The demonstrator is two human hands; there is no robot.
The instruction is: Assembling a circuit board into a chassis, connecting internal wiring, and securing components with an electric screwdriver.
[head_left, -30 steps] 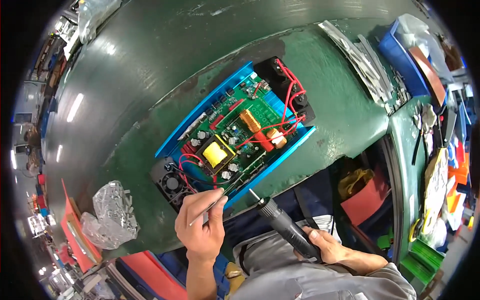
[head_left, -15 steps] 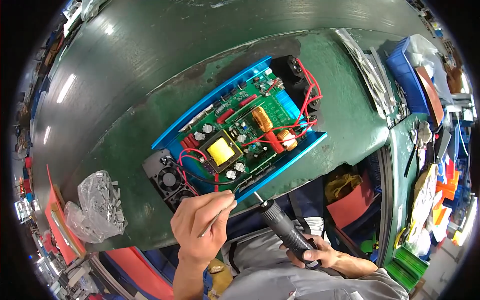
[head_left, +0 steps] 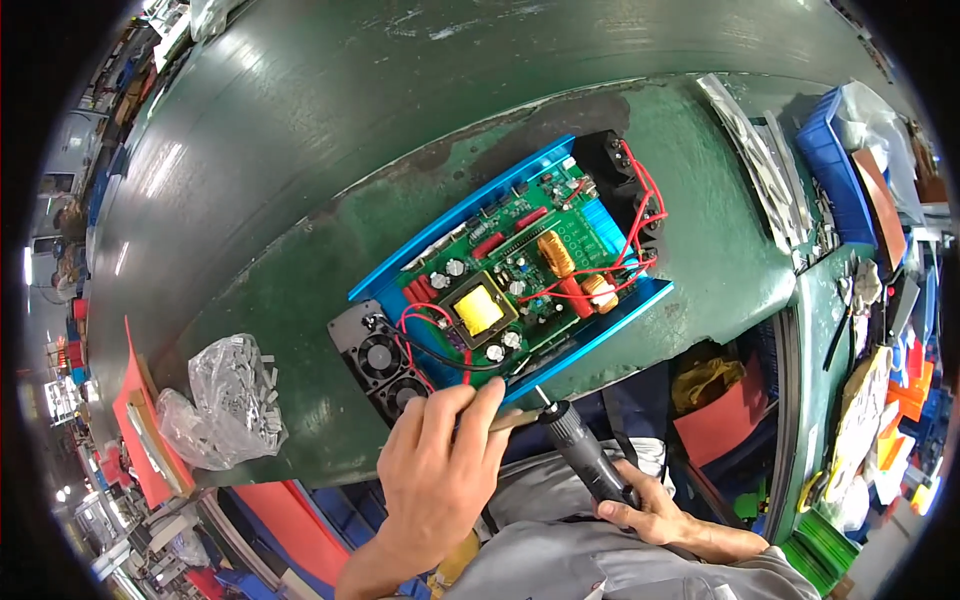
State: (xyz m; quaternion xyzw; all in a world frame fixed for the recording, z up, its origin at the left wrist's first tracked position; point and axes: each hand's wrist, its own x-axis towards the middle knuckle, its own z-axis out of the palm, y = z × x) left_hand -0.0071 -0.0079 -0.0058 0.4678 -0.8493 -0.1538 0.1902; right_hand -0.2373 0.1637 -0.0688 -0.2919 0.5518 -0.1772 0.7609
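Note:
An open blue metal case (head_left: 600, 334) lies slanted on the green bench, with a green circuit board (head_left: 535, 218) inside. The board carries a yellow transformer (head_left: 478, 310), copper coils and red wires. At the near edge of the case is my left hand (head_left: 440, 475), its fingertips at the rim by the fan end. A thin metal tool (head_left: 515, 421) pokes out between its fingers; its exact kind I cannot make out. My right hand (head_left: 650, 510) grips a black electric screwdriver (head_left: 585, 452). The bit points up toward the near side wall, apart from it.
A clear bag of small metal parts (head_left: 235, 400) sits at the left, beside a red folder (head_left: 143, 425). Long metal strips (head_left: 750, 160) and a blue bin (head_left: 838, 175) are at the right. Below the bench edge is an open compartment with a red sheet (head_left: 722, 415).
In the picture, the case and bench have shifted slightly right and down. My left hand has turned its back up, fingers reaching to the rim. The screwdriver now stands closer to that hand.

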